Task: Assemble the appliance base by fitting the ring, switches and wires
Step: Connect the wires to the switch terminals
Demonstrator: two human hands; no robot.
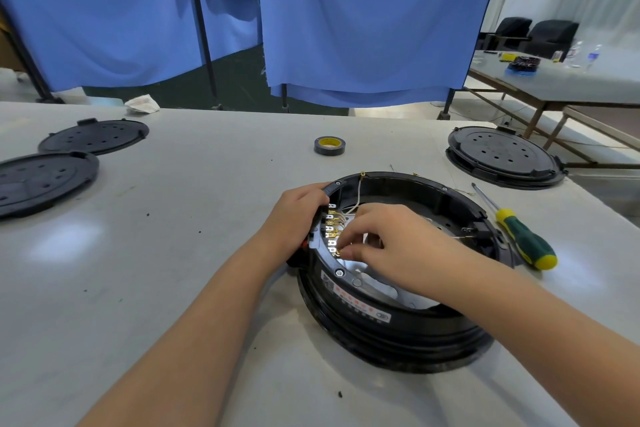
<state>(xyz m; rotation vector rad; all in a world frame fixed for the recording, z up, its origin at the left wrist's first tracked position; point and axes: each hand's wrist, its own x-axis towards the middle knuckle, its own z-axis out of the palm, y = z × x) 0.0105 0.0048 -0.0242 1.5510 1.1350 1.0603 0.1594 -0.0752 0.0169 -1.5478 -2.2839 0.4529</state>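
Bracing the black appliance base (398, 319) against the white worktable (207, 288), a person wires its switch block in a curtained workshop. The left hand (298, 215) curls over the near-left rim (330, 188), fingers wrapped around the edge, apparently to keep the round housing from sliding or turning while the fine work goes on inside. The right hand (384, 236) reaches into the open base from the near side, its fingertips (346, 253) pinched at the lowest of a row of brass terminals (332, 232) set along the inner left wall; whether they grip a connector or only press on it is too small to tell. Thin white wires (358, 196) rise from that cluster, 1 looping over the far rim, likely left free for a later connection.

A green-and-yellow screwdriver (523, 236) lies just beside the base on the right, within easy reach of the working hand. A roll of black tape (329, 145) sits beyond the base. 2 dark perforated plates (69, 152) rest well apart at the left, and another dark round part (502, 159) waits at the far right, seemingly staged for further assembly. Blue curtains (346, 28) screen the back.
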